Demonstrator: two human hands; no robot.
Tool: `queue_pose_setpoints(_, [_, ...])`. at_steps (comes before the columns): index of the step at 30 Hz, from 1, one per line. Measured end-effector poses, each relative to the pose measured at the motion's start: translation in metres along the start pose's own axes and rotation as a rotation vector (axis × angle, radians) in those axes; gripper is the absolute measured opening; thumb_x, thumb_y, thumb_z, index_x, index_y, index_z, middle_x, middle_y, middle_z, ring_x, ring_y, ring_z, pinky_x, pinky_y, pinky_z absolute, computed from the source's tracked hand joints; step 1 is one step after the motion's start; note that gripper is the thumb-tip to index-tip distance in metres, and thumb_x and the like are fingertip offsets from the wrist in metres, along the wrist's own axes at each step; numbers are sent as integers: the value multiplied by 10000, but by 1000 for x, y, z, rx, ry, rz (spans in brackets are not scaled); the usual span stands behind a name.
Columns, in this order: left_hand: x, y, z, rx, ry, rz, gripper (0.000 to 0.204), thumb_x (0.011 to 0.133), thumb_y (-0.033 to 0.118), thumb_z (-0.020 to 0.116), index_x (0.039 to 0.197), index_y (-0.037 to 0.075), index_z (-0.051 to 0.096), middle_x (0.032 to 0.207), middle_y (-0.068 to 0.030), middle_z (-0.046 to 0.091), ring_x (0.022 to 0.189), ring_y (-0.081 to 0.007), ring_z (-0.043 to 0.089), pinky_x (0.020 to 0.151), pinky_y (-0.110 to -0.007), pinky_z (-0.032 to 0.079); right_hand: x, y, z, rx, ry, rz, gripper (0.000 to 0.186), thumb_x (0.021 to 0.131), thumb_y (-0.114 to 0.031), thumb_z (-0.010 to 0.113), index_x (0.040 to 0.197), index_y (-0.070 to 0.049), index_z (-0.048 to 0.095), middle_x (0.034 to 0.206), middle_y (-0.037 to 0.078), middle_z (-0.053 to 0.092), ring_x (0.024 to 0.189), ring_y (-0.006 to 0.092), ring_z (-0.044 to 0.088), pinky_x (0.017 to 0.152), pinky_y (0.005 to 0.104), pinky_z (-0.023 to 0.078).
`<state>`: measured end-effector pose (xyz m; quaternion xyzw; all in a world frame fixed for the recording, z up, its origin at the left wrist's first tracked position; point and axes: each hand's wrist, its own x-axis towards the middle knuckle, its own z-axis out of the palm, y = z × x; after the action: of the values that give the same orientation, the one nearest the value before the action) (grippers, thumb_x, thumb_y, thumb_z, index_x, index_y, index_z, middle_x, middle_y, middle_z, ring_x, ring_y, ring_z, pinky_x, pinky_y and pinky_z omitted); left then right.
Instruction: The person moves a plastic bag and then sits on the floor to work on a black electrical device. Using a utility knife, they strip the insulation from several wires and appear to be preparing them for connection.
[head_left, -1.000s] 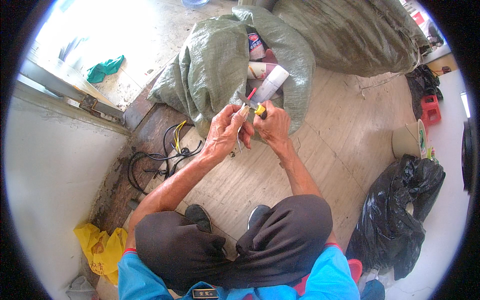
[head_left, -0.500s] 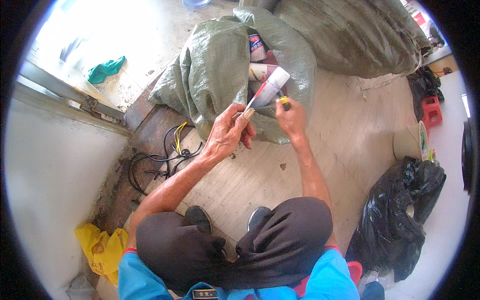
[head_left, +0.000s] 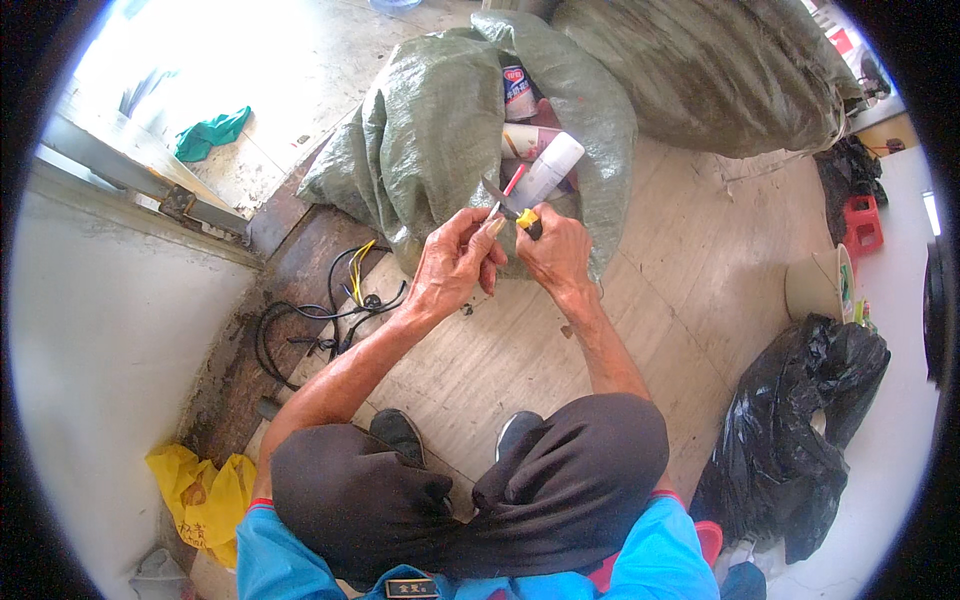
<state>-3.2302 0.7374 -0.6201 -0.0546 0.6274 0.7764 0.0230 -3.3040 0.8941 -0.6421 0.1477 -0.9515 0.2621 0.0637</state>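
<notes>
My left hand (head_left: pixel 452 262) is closed, pinching a thin red-and-white strip (head_left: pixel 515 179) between thumb and fingers; it could be a piece of wire, but I cannot tell. In my right hand (head_left: pixel 560 250) is a knife with a yellow-and-black handle (head_left: pixel 529 219). Its grey blade (head_left: pixel 497 194) points up and left and crosses the strip just above my left fingertips. Both hands are in front of an open green woven sack (head_left: pixel 425 120). Within the sack's mouth show a white-capped bottle (head_left: pixel 552 168), a pale printed container (head_left: pixel 522 141) and a can (head_left: pixel 518 95).
A second, full woven sack (head_left: pixel 710 75) lies behind at the right. Black cables (head_left: pixel 330 315) with yellow wires are on the floor at left. A black plastic bag (head_left: pixel 790 430), a bucket (head_left: pixel 815 285) and a red plastic piece (head_left: pixel 862 225) line the right wall. A yellow bag (head_left: pixel 205 500) sits lower left.
My right hand has come left and slightly down, bringing the knife blade onto the strip beside my left fingers. My left hand has hardly moved.
</notes>
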Motion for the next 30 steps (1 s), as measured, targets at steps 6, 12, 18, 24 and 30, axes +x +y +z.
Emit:
queue_pose_setpoints(6, [-4,3,0,126,76,42,305,1003,232,574,1159,-29,596,704,-32,619,548,-52,470,478,-230,375,1,-1,1,37,-4,-16,229,733,-218,661,876,-40,673,718,229,663,702,413,666,640,500,520])
queue_pose_setpoints(12, [-3,-3,1,244,139,125,289,995,216,575,1162,-9,646,662,9,592,578,-34,450,504,-228,353,3,4,8,43,6,-3,235,718,-214,648,879,-46,674,732,234,662,722,410,666,662,500,519])
queue_pose_setpoints(18, [-11,8,6,444,190,205,261,991,149,551,1167,-16,651,644,-21,599,564,-55,475,507,-240,390,14,32,4,-24,-61,90,262,771,-273,637,865,-37,697,745,233,665,723,411,664,644,469,521])
queue_pose_setpoints(24, [-13,17,9,418,185,203,236,982,173,580,1093,-21,656,650,-21,612,571,-63,506,521,-249,415,29,61,-6,164,-144,193,281,867,-283,613,879,-18,707,751,229,662,692,390,667,596,426,488])
queue_pose_setpoints(30, [-6,-1,4,227,103,60,290,1012,246,549,1175,11,592,771,-14,634,622,-47,489,537,-233,401,11,50,10,223,23,112,284,851,-282,625,790,-6,651,710,213,644,667,394,650,585,434,479])
